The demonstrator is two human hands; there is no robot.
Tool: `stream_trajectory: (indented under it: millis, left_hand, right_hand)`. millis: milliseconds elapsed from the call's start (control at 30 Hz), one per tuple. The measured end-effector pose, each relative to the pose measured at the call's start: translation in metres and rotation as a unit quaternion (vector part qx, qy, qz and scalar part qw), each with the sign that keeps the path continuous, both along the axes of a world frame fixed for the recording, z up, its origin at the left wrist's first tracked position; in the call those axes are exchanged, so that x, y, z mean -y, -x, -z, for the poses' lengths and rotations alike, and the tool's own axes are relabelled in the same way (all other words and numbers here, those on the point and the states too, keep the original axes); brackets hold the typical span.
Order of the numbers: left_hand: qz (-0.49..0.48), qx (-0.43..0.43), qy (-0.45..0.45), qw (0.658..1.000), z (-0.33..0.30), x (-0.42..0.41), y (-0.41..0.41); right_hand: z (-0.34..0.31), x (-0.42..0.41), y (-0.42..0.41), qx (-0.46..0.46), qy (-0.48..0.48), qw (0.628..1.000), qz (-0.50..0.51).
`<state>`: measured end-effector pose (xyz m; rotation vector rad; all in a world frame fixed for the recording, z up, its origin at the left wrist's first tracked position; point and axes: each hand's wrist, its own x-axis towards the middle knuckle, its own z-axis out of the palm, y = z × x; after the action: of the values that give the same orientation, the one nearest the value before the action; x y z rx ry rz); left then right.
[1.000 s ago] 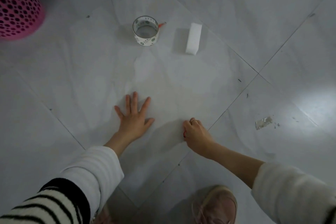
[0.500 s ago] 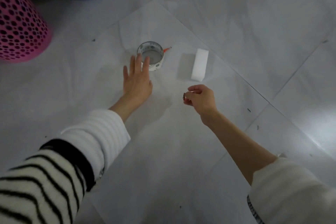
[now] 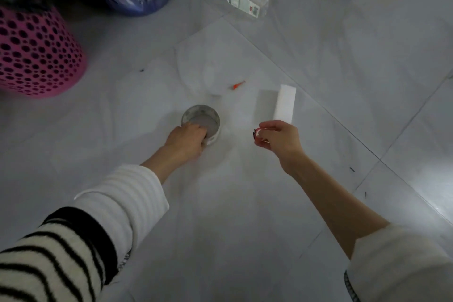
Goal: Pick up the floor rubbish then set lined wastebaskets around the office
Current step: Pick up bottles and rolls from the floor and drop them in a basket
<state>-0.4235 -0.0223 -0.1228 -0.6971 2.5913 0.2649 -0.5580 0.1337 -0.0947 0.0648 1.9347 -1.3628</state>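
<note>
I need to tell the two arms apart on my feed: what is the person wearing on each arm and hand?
The left hand is bare; its arm wears a ribbed white sleeve with a black band, then black-and-white stripes nearer the shoulder. The right hand is bare too, with the forearm uncovered up to a pushed-up fuzzy white sleeve. No ring or watch can be made out.

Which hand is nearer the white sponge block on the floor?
The right hand: it hovers just below the near end of the white sponge block, pinching a small item. The left hand grips the tape roll, farther left.
</note>
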Motion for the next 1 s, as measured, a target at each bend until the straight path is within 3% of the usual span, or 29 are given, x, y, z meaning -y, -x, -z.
stream_trajectory:
  millis: [133, 300, 500, 567, 700, 867, 1000]
  left_hand:
    - [-0.025, -0.036, -0.014, 0.999, -0.058, 0.049, -0.025]
    - [-0.102, -0.151, 0.015, 0.983, -0.158, 0.121, -0.067]
    - [-0.286, -0.328, 0.104, 0.894, -0.255, 0.199, -0.142]
    - [-0.329, -0.336, 0.103, 0.877, -0.268, 0.226, -0.168]
    - [-0.364, -0.321, 0.042, 0.873, -0.277, 0.273, -0.197]
    - [-0.378, -0.332, -0.013, 0.864, -0.269, 0.293, -0.208]
    - [-0.359, -0.341, -0.027, 0.869, -0.258, 0.282, -0.201]
  right_hand:
    - [-0.034, 0.040, -0.011, -0.022, 0.012, 0.999, -0.034]
    - [-0.108, 0.128, -0.039, -0.011, 0.113, 0.993, -0.040]
    - [-0.188, 0.261, -0.109, 0.017, 0.196, 0.975, -0.107]
    - [-0.213, 0.299, -0.139, 0.015, 0.205, 0.971, -0.122]
    - [-0.251, 0.355, -0.181, 0.049, 0.216, 0.964, -0.149]
    - [-0.276, 0.370, -0.188, 0.201, 0.236, 0.923, -0.227]
    - [-0.268, 0.360, -0.166, 0.149, 0.165, 0.941, -0.255]
